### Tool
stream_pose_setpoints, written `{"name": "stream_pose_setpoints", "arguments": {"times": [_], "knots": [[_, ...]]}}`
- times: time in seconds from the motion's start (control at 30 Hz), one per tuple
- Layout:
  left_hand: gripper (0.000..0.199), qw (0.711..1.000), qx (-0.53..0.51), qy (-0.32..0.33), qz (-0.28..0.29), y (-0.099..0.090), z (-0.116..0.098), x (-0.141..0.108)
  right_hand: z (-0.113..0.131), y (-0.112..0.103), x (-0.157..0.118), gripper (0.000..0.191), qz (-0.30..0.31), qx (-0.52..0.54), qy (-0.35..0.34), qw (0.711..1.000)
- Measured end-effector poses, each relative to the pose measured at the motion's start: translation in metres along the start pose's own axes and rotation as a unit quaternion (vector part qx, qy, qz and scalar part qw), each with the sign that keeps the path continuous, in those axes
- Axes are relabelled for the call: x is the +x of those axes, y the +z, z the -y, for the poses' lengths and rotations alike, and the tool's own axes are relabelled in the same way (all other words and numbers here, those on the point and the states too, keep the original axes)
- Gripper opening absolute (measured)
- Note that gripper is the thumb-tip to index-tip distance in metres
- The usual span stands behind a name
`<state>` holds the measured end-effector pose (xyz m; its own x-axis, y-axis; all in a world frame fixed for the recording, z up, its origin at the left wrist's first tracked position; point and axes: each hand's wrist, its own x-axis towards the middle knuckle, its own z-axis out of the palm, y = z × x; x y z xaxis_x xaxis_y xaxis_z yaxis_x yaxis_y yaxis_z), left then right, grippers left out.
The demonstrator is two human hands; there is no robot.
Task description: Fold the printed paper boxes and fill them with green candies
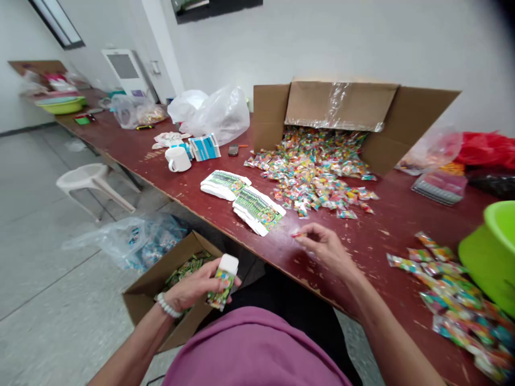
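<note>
My left hand (201,284) is wrapped round a small green printed box (222,284) with its white flap up, held above the cardboard box by my lap. Over the table edge, my right hand (322,244) pinches a small red piece (298,235), partly blurred. Two stacks of flat green cartons, one nearer (258,210) and one farther (224,185), lie on the red table (201,214). Beyond my right hand, small wrapped candies (317,171) spill out of an open cardboard box (341,104) tipped on its side.
A white mug (177,160) and plastic bags (219,115) stand farther left. At right are candy strips (454,289) and a lime green tub (493,257). Below the table edge sit a cardboard box (140,303) of green packets and a bag of blue packets (153,241). A white stool (86,177) is at left.
</note>
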<state>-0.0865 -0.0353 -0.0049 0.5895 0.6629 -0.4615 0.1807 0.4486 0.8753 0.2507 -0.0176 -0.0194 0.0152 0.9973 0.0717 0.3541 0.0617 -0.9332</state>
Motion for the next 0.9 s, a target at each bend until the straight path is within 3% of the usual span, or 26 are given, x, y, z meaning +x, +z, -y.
{"name": "stream_pose_setpoints", "arguments": {"times": [0.07, 0.2, 0.4, 0.5, 0.67, 0.8, 0.9], "knots": [[0.036, 0.999, -0.026, 0.031, -0.011, 0.015, -0.008, 0.007, 0.027, 0.029, -0.015, 0.020, 0.066, 0.072, -0.044, 0.994], [0.038, 0.997, -0.009, 0.074, -0.031, 0.041, -0.021, 0.013, 0.056, 0.068, -0.026, 0.010, 0.081, -0.022, -0.164, 0.983], [0.040, 0.987, 0.124, 0.076, -0.067, 0.053, -0.023, 0.012, 0.067, 0.066, -0.029, 0.023, 0.177, -0.156, -0.241, 0.941], [0.046, 0.987, 0.123, 0.076, -0.074, 0.054, -0.023, 0.012, 0.068, 0.061, -0.028, 0.025, 0.230, -0.061, -0.211, 0.948], [0.050, 0.985, 0.130, 0.082, -0.079, 0.056, -0.027, 0.010, 0.053, 0.072, -0.018, 0.037, 0.164, 0.170, -0.076, 0.969], [0.046, 0.977, 0.162, 0.095, -0.100, 0.056, -0.024, 0.010, 0.052, 0.085, -0.014, 0.040, 0.164, 0.120, -0.040, 0.978], [0.041, 0.988, 0.061, 0.119, -0.078, 0.056, -0.018, 0.013, 0.058, 0.085, -0.011, 0.042, 0.133, 0.125, -0.021, 0.983]]}}
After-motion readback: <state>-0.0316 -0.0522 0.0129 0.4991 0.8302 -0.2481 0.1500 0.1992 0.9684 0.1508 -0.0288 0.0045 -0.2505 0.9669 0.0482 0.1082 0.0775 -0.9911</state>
